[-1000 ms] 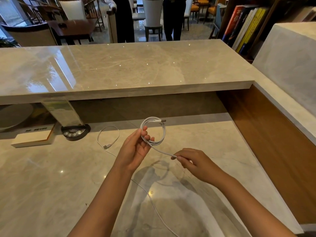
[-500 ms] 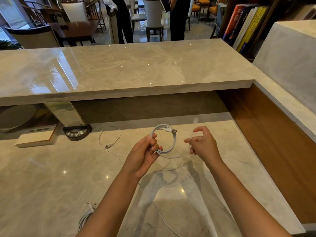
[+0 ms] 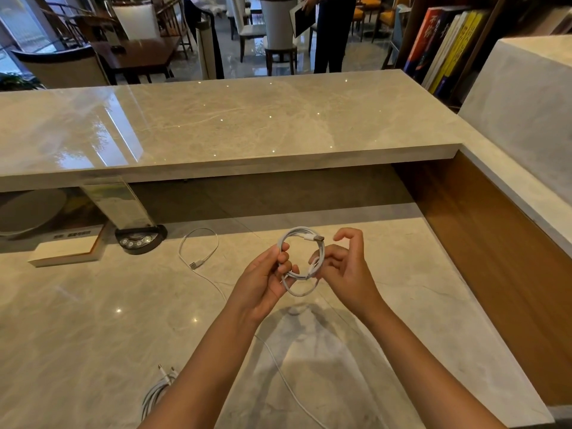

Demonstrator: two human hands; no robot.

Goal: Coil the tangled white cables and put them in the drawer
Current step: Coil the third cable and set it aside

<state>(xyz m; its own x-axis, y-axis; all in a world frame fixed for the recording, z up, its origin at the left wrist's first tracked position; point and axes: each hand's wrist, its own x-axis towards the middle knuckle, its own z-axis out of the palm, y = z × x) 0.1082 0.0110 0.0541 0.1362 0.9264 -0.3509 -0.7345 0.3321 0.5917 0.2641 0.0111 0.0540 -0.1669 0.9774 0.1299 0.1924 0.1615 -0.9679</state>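
A white cable wound into a small coil (image 3: pixel 298 243) hangs above the marble desk (image 3: pixel 93 320). My left hand (image 3: pixel 266 280) pinches the coil's left side between thumb and fingers. My right hand (image 3: pixel 343 267) pinches the coil's right side, with its upper fingers lifted off. A USB plug sticks out at the coil's top. A second white cable (image 3: pixel 198 252) lies loose on the desk, running from a loop at the back toward me under my left arm. A third white cable bundle (image 3: pixel 158 391) lies near the front edge. No drawer is in view.
A raised marble counter (image 3: pixel 232 125) overhangs the desk's far side. Under it stand a clear sign holder on a black round base (image 3: pixel 139 238) and a white box (image 3: pixel 66 250). A wooden side panel (image 3: pixel 495 258) closes the right. People stand beyond the counter.
My right hand came from the trailing cable up to the coil's right side, bringing the last length onto it. The coil has more turns. The view tilted down, revealing the bundle near the front.
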